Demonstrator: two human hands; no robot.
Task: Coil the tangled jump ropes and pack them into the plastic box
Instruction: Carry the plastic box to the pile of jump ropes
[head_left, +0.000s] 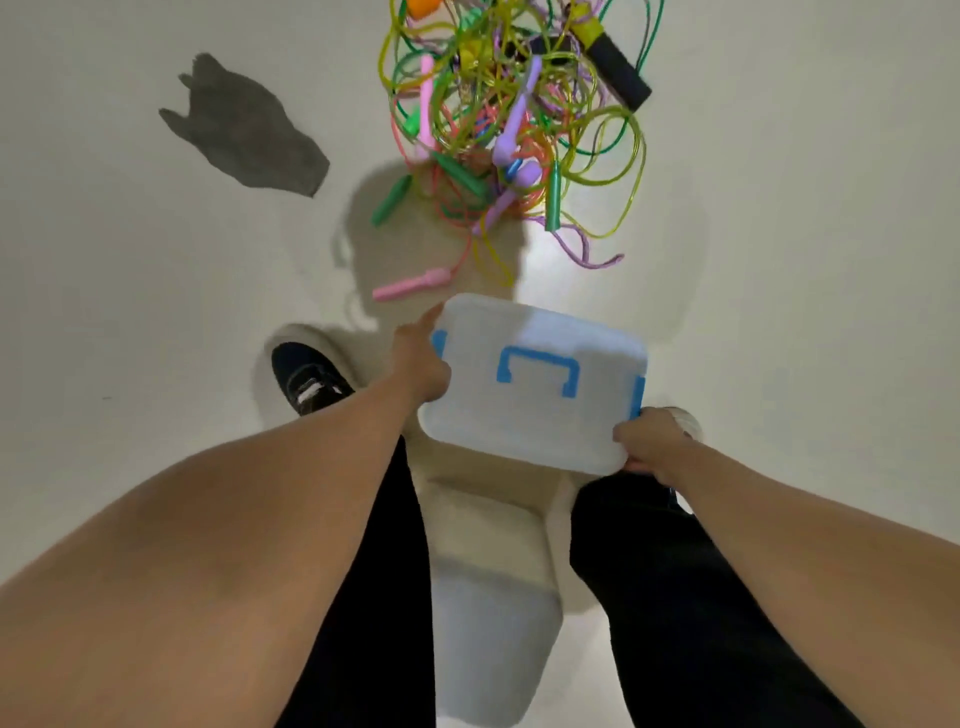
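Observation:
A white plastic box (535, 415) with a blue handle and blue side clips on its lid hangs above the floor, held between both hands. My left hand (423, 364) grips its left edge, the forefinger stretched along the side. My right hand (647, 441) clasps the near right corner. Ahead on the floor lies a tangled heap of jump ropes (514, 119) in yellow, green, pink, purple and orange, with many handles sticking out. One pink handle (410, 286) trails toward the box.
A dark grey stain or rag (244, 130) marks the pale floor at the left. My legs in black trousers and a black shoe (309, 379) stand below the box. A black foam-grip handle (618, 67) lies at the heap's far right.

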